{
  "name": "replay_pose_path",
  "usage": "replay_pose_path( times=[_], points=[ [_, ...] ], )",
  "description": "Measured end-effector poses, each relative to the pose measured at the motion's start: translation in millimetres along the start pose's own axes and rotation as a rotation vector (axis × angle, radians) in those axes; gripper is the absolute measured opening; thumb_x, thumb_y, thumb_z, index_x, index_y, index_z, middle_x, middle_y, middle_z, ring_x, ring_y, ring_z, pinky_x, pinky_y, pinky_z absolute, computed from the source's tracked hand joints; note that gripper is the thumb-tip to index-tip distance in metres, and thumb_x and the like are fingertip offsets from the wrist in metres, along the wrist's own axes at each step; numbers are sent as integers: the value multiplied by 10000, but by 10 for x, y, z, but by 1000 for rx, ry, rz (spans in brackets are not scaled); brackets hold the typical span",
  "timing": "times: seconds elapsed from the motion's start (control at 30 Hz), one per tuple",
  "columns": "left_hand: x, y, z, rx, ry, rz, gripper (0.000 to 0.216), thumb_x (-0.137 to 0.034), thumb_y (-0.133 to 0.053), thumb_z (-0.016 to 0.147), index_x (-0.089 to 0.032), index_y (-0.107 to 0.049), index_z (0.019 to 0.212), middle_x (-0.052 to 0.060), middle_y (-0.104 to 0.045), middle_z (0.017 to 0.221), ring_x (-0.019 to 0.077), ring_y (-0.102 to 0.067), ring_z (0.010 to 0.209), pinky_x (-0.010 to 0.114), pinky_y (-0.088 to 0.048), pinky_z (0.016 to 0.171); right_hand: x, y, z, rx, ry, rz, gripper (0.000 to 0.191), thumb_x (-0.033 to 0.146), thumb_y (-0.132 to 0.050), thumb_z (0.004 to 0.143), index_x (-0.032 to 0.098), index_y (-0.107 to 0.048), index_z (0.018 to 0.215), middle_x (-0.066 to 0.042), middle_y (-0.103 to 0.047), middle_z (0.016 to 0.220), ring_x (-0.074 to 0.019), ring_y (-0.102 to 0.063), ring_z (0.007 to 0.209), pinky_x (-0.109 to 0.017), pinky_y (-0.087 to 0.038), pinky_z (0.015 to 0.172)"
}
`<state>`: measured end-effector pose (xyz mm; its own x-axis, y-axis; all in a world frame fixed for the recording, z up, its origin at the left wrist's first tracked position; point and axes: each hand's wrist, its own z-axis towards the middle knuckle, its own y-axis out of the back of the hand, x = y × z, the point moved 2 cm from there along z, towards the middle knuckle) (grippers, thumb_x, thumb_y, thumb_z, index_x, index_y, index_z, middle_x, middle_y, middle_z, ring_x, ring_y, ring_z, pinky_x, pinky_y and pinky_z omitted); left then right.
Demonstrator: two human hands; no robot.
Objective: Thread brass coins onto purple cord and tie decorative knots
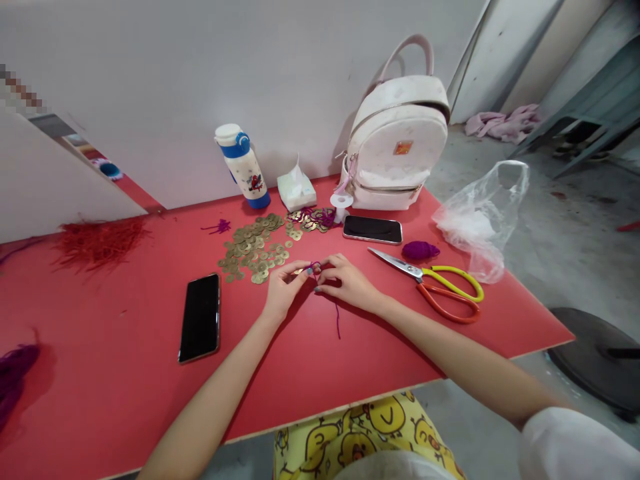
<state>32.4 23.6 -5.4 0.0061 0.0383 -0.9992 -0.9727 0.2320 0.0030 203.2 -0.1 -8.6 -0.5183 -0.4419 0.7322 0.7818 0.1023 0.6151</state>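
My left hand (pixel 286 287) is closed in a pinch on a purple yarn strand (pixel 338 323), with a bit of a brass coin showing at its fingertips. Close against it, my right hand (pixel 346 283) pinches the same strand between thumb and forefinger. A loose end of the yarn hangs below my right hand to the red table (pixel 280 393). Just beyond my left hand lies a spread of brass coins with holes (pixel 255 243). Purple yarn pieces (pixel 323 217) lie on more coins farther back. A purple yarn ball (pixel 420 251) is to the right.
Large scissors (pixel 430 280) lie right of my hands, near a clear plastic bag (pixel 480 227). Phones lie at left (pixel 200 319) and behind (pixel 373 229). A bottle (pixel 245 167), tissue pack (pixel 297 190), white spool (pixel 341 205) and backpack (pixel 397 140) stand behind. Red strands (pixel 100 243) lie far left.
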Motion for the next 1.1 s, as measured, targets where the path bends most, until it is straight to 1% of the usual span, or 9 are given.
replay_pose_path(
  times=[0.2, 0.3, 0.37, 0.47, 0.57, 0.67, 0.77, 0.9, 1.1],
  points=[
    [-13, -19, 11, -2, 60, -55, 347, -426, -800, 668, -159, -746, 884, 78, -747, 819, 186, -680, 669, 295, -565, 582, 27, 7, 3, -7, -6, -11, 60, 201, -688, 833, 194, -686, 774, -75, -638, 1025, -228, -529, 984, -399, -460, 864],
    [11, -27, 17, -30, 92, -59, 379, -424, -824, 621, -142, -736, 858, 86, -750, 813, 186, -680, 656, 308, -574, 605, 31, -3, 0, -4, -5, -12, 49, 189, -673, 835, 188, -673, 785, -75, -639, 1001, -228, -528, 977, -391, -459, 859],
    [23, -36, 15, -25, 86, -47, 383, -411, -832, 604, -137, -728, 850, 90, -751, 834, 193, -691, 700, 320, -582, 661, 26, -5, -3, -25, -13, 2, 28, 188, -653, 841, 186, -672, 862, -82, -639, 1003, -231, -528, 976, -397, -459, 859],
    [30, -54, 3, 19, 80, -31, 392, -411, -815, 624, -139, -711, 886, 93, -746, 871, 198, -699, 727, 340, -586, 709, 20, 20, -6, -102, -30, 98, 232, 202, -601, 864, 196, -634, 1093, -92, -637, 1056, -232, -533, 996, -426, -450, 900],
    [23, -68, -8, 52, 82, 4, 352, -386, -790, 659, -145, -688, 896, 87, -736, 880, 190, -695, 716, 329, -581, 699, 18, 64, 1, -133, -84, 353, 312, 250, -556, 886, 222, -603, 1193, -71, -625, 1038, -204, -562, 945, -405, -472, 886],
    [3, -78, -12, 47, 53, 59, 289, -339, -771, 670, -153, -670, 866, 63, -716, 860, 171, -682, 722, 296, -566, 690, 8, 89, 9, -116, -197, 699, 267, 357, -583, 879, 232, -643, 1107, -40, -622, 981, -157, -581, 813, -316, -509, 749],
    [-16, -90, -16, 53, 16, 95, 239, -302, -748, 681, -170, -644, 851, 17, -673, 771, 151, -662, 690, 271, -556, 670, -16, 92, 9, -152, -303, 906, 254, 426, -684, 807, 220, -664, 954, -8, -632, 877, -122, -556, 712, -267, -497, 672],
    [-27, -102, -32, 86, 29, 81, 226, -269, -718, 713, -188, -603, 889, -40, -590, 652, 123, -634, 580, 248, -540, 618, -57, 71, 4, -218, -366, 974, 286, 451, -754, 745, 193, -645, 800, 26, -581, 695, -102, -520, 626, -245, -469, 622],
    [-49, -114, -44, 94, 15, 100, 191, -245, -698, 727, -181, -590, 871, -36, -583, 654, 127, -647, 617, 244, -538, 647, -105, 59, 7, -262, -371, 1014, 326, 510, -738, 755, 196, -647, 758, 6, -621, 732, -113, -568, 671, -263, -489, 680]
  ],
)
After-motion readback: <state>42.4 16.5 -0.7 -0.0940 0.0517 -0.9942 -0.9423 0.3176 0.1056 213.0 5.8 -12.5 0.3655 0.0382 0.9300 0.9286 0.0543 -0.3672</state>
